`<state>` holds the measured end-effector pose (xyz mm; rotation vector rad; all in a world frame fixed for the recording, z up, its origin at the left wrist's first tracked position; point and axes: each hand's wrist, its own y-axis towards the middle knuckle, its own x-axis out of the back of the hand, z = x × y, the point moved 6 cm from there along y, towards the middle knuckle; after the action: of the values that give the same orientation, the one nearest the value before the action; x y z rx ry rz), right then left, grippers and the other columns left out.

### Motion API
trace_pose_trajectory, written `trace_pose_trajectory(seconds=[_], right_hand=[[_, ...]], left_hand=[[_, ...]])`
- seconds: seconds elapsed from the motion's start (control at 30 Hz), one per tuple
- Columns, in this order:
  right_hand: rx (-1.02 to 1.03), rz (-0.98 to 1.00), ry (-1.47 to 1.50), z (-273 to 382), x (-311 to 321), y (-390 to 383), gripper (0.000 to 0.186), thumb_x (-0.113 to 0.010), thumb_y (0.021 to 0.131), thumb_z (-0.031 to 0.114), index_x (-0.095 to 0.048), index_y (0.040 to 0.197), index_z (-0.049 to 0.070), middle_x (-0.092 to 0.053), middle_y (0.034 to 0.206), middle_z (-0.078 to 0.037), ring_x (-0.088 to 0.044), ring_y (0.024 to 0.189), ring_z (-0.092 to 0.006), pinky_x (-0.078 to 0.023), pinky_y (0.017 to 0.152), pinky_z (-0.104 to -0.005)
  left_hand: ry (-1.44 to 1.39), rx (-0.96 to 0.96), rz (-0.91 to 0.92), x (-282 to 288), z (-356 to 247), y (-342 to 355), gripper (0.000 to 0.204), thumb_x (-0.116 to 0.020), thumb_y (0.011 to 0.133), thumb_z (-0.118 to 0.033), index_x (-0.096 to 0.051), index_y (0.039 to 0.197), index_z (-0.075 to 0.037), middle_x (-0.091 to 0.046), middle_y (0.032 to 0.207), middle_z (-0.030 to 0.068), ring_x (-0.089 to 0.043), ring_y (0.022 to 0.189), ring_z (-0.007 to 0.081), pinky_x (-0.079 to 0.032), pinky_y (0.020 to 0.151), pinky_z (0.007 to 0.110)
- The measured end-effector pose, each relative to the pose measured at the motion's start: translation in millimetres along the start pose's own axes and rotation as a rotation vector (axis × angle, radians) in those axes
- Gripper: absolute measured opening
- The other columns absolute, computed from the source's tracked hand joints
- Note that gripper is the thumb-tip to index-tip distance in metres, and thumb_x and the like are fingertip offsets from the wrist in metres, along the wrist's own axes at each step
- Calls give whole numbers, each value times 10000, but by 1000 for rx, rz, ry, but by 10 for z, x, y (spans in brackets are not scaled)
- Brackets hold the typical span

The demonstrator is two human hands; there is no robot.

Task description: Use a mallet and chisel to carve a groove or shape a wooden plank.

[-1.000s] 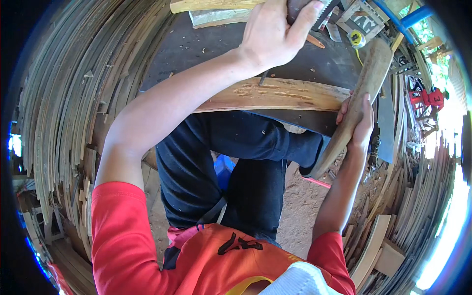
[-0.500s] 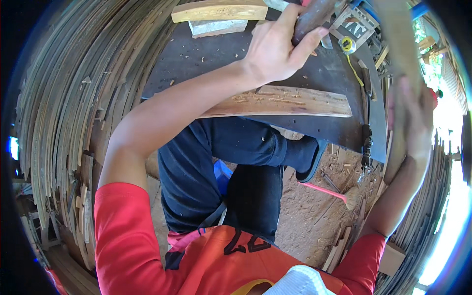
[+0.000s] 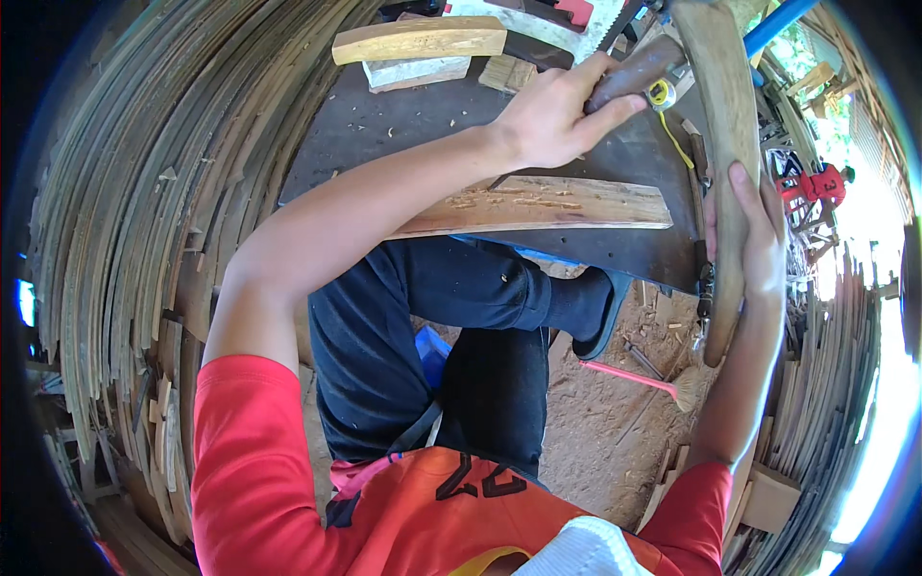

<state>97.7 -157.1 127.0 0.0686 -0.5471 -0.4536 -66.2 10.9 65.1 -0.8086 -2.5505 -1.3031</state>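
My left hand (image 3: pixel 552 120) is closed round a thick dark-brown wooden handle (image 3: pixel 634 75) above the dark work table (image 3: pixel 384 115); whatever the handle belongs to is hidden. At the right, my right hand (image 3: pixel 754 226) grips a long, slightly curved wooden club-like piece (image 3: pixel 720 106) held lengthwise, its upper end beside the dark handle. I cannot tell whether the two touch. A flat plank (image 3: pixel 547 204) with rough gouges in its face lies along the table's near edge, below my left hand, partly covered by my left forearm.
A curved pale wood piece (image 3: pixel 418 40) rests on a grey block (image 3: pixel 413 73) at the far left. A saw (image 3: pixel 586 38), a small wood block (image 3: pixel 506 73) and a yellow tape measure (image 3: pixel 661 93) lie beyond. Stacked strips (image 3: pixel 144 192) line the left; a pink-handled brush (image 3: pixel 629 376) is on the ground.
The curved wooden piece in my right hand has swung left and inward, and is no longer blurred. My left hand keeps its hold on the dark handle. The view has shifted, showing the saw.
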Motion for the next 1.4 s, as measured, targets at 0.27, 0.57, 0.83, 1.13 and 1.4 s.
trace_pose_trajectory(seconds=[0.27,0.57,0.83,1.13,1.4], right_hand=[[-205,-170,485,-1076,-448,77,633,-489,1017,579,-537,1192,-28,-546,693,-54,-516,470,-155,-410,428,-289],[-154,-97,621,-1416,-589,101,559,-476,1046,495,-572,1099,-53,-575,688,-103,-529,450,-177,-440,419,-317],[-149,-133,697,-1507,-551,56,541,-473,1045,496,-566,1084,-36,-582,690,-105,-540,477,-185,-429,459,-297],[-152,-113,682,-1482,-575,42,531,-478,1045,484,-581,1087,-36,-579,692,-107,-542,490,-188,-423,481,-300],[-177,-103,655,-1515,-564,13,567,-424,1053,506,-549,1138,-40,-563,693,-94,-528,487,-179,-408,472,-286]], left_hand=[[-217,221,82,-191,523,141,463,-492,1070,-472,-553,1148,-19,-480,652,-24,-521,612,70,-416,540,256],[-748,604,-54,125,753,172,540,-320,1090,-542,-523,1028,-45,-407,562,-34,-350,407,60,-274,389,228],[-466,554,14,31,491,215,627,-383,1039,-649,-631,993,-75,-450,572,-33,-384,409,79,-314,395,254],[-532,389,92,-177,400,111,613,-404,1058,-599,-633,912,-49,-494,535,-5,-431,452,67,-330,441,248],[-509,153,109,-230,195,113,529,-453,1074,-517,-611,890,-47,-459,524,-23,-437,480,59,-342,488,266]])
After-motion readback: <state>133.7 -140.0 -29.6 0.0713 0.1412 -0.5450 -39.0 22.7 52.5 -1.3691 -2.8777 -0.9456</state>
